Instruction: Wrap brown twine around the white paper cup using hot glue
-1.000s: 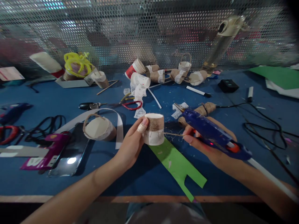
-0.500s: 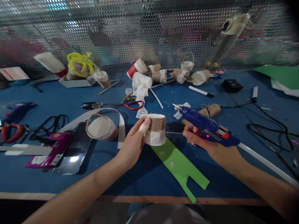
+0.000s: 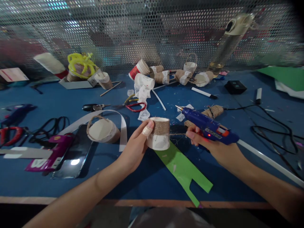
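My left hand [image 3: 136,144] is closed around a small paper cup [image 3: 158,142], its thumb on the near side. Brown twine [image 3: 161,127] is wound round the cup's upper half, while the lower half shows white. From the cup a stretch of twine runs taut to the fingertips of my right hand [image 3: 201,139]. That same hand grips a blue hot glue gun [image 3: 209,125], whose red light is lit. The nozzle points up and left, apart from the cup. A white glue stick [image 3: 268,160] sticks out of the gun's back end.
A green cut sheet [image 3: 185,171] lies under the cup. To the left are a twine-handled cup [image 3: 103,129], a phone [image 3: 73,155] and a purple stapler-like tool [image 3: 51,152]. Red-handled scissors [image 3: 136,107], wrapped cups [image 3: 162,77] and a tilted bottle [image 3: 225,44] stand farther back. A black cord [image 3: 273,126] loops at right.
The cup has shifted very slightly right and down in my left hand. My right hand and the glue gun have moved a little left, the gun's rear tipping slightly up.
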The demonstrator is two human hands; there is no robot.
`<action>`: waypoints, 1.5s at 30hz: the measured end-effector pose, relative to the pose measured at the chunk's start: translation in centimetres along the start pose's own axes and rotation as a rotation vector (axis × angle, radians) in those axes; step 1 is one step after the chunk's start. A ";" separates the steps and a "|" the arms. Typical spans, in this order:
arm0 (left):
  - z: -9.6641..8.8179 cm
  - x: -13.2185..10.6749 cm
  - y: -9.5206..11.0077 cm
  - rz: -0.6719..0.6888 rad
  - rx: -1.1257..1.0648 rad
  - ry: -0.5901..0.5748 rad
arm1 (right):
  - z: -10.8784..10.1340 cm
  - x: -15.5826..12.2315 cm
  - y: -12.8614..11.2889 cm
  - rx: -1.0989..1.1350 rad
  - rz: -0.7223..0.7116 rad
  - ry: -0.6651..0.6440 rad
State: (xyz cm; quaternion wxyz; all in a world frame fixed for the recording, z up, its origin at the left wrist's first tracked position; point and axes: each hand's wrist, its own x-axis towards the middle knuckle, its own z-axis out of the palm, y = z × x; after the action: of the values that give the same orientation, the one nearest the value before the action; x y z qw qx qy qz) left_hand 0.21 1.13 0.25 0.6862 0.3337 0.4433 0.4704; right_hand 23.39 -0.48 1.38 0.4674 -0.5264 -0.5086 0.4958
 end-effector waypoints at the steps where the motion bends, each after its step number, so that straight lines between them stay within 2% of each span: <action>1: 0.0 0.0 0.0 -0.005 -0.005 0.006 | 0.0 0.0 0.0 0.006 0.008 0.006; 9: 0.3 -0.2 0.2 -0.036 -0.018 -0.007 | 0.3 0.0 -0.3 0.050 0.088 0.031; 15: 0.1 -0.3 0.2 -0.081 -0.039 0.002 | 0.3 0.0 -0.1 0.015 0.087 0.024; 28: -0.3 -0.1 -0.3 -0.114 -0.047 -0.065 | -0.1 0.1 0.8 0.016 0.065 -0.029; 45: 0.1 -0.3 -0.1 -0.184 -0.091 -0.075 | 0.3 0.0 0.7 0.036 0.057 -0.026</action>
State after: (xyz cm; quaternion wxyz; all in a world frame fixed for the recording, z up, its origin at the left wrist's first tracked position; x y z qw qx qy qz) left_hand 0.33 0.78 0.32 0.7571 0.2774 0.4245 0.4120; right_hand 23.18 -0.54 0.63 0.4559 -0.5258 -0.4904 0.5246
